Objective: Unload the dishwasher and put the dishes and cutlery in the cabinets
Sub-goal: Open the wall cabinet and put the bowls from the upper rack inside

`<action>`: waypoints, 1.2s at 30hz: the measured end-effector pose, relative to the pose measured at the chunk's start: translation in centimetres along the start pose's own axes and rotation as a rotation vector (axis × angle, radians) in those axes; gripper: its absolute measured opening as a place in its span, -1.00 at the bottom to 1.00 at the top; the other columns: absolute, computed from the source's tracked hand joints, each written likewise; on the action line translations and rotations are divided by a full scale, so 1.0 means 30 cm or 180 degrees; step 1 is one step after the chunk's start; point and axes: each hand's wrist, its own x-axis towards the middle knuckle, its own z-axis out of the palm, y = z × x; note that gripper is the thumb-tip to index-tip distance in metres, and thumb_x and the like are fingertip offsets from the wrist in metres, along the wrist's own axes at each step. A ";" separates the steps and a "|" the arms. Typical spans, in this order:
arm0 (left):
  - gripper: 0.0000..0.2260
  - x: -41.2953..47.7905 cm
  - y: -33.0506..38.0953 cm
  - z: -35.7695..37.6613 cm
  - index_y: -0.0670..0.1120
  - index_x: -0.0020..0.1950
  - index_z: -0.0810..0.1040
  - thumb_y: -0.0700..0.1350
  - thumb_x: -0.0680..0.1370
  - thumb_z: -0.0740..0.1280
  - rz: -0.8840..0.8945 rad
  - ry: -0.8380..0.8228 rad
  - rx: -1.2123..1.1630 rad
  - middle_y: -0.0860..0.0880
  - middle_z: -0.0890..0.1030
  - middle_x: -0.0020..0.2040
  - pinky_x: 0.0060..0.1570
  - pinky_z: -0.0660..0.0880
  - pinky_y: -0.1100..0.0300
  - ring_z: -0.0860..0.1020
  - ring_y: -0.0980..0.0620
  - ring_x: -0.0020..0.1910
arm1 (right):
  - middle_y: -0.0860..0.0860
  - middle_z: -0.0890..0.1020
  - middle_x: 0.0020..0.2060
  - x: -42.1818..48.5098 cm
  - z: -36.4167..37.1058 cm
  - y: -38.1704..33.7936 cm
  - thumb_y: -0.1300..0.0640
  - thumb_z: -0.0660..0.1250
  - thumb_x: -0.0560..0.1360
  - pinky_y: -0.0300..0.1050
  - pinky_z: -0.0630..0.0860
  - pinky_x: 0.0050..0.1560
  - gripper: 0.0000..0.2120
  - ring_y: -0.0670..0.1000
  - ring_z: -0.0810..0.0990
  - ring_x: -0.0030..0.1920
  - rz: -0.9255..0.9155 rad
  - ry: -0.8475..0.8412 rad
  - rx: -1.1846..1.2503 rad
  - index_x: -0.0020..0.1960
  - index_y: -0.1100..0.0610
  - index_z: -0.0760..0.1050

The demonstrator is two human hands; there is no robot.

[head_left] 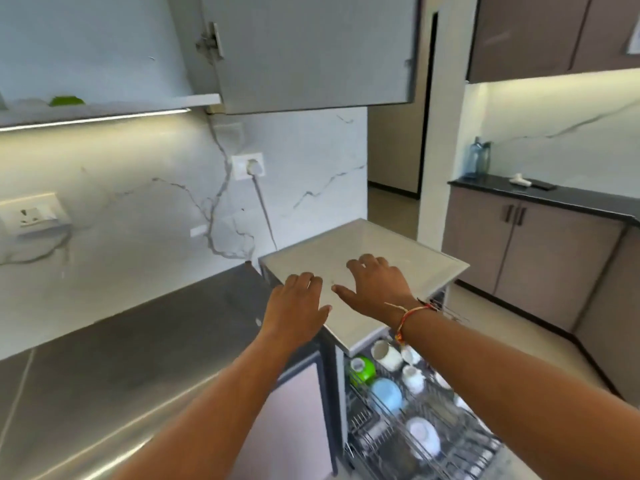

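Note:
The dishwasher's white top juts out at counter height. Its wire rack is pulled out below at the lower right and holds a green cup, a light blue bowl, white mugs and a white bowl. My left hand hovers over the near left corner of the white top with fingers relaxed and nothing in it. My right hand lies spread over the same top, also holding nothing; a red thread band circles its wrist. Overhead, a grey upper cabinet door stands open.
A steel counter runs along the marble wall at left, with sockets and a plugged cable. A green item sits on the cabinet shelf at upper left. Brown cabinets, a dark counter and a blue water bottle stand at right.

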 end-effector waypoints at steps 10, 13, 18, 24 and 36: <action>-0.54 -0.242 0.623 0.297 -0.06 0.35 0.37 0.17 0.55 0.26 -0.0074 -0.1267 -0.0530 -0.06 0.45 0.30 0.13 0.49 -0.06 0.40 -0.13 0.29 | 0.10 0.48 0.25 -0.636 0.164 0.536 -0.40 0.17 0.44 0.12 0.47 0.17 -0.40 0.22 0.48 0.25 0.0677 -0.0957 0.0293 0.31 -0.04 0.41; -0.51 -0.295 0.714 0.376 -0.06 0.37 0.35 0.18 0.54 0.27 -0.0091 -0.1636 -0.0525 -0.07 0.44 0.32 0.16 0.46 -0.05 0.38 -0.13 0.32 | 0.11 0.47 0.30 -0.768 0.226 0.618 -0.41 0.17 0.46 0.13 0.47 0.16 -0.36 0.21 0.47 0.28 0.0837 -0.1193 0.0399 0.36 -0.01 0.38; -0.49 -0.295 0.774 0.489 -0.10 0.40 0.33 0.16 0.56 0.27 -0.0113 -0.2024 -0.0541 -0.10 0.42 0.33 0.22 0.43 -0.05 0.35 -0.15 0.35 | 0.11 0.44 0.36 -0.879 0.348 0.684 -0.38 0.17 0.48 0.16 0.46 0.19 -0.36 0.21 0.46 0.31 0.1173 -0.1413 0.0691 0.40 0.00 0.36; -0.47 -0.151 0.760 0.710 -0.14 0.38 0.37 0.11 0.51 0.36 -0.0277 -0.2314 -0.0646 -0.13 0.47 0.30 0.24 0.42 -0.04 0.39 -0.17 0.32 | 0.09 0.42 0.39 -0.858 0.534 0.748 -0.34 0.21 0.48 0.15 0.54 0.15 -0.38 0.20 0.49 0.30 0.1437 -0.1673 0.0814 0.42 -0.02 0.33; -0.23 0.160 0.717 1.322 -0.08 0.56 0.11 0.09 0.49 0.42 0.0038 -0.2810 -0.0217 -0.21 0.25 0.49 0.32 0.37 -0.12 0.30 -0.26 0.41 | 0.14 0.26 0.48 -0.689 1.068 0.796 0.14 0.29 0.55 0.18 0.50 0.20 -0.33 0.28 0.41 0.34 0.1328 -0.2149 0.0971 0.57 -0.04 0.08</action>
